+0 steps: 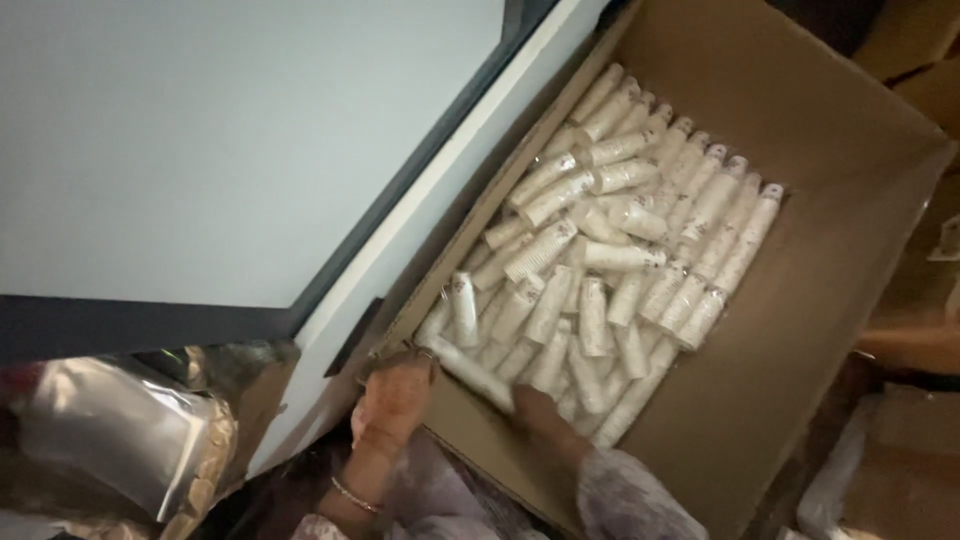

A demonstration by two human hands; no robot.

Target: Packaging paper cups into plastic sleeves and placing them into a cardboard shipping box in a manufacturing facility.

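A person's left hand (pixel 392 398), a thin bracelet (pixel 356 495) at the wrist, reaches up from the lower edge of the view and rests over the near corner of a large cardboard box (pixel 800 330), fingers curled down against the rim with the back of the hand facing the camera. Its fingertips touch the end of a sleeve of stacked white paper cups (pixel 468 368) lying along the box's near wall. Just to the right, the right hand (pixel 540 412), its forearm in a pale patterned sleeve (pixel 630 500), dips inside the box and closes on the other end of that same sleeve of cups; the fingers are in shadow, so how far they wrap cannot be told. Deeper in the box, beyond both hands, many more sleeves of cups (pixel 620 210) lie heaped at loose angles. Left of the box stands a white panel with a dark frame (pixel 400 200), and below it crinkled clear plastic wrap (pixel 110 430).
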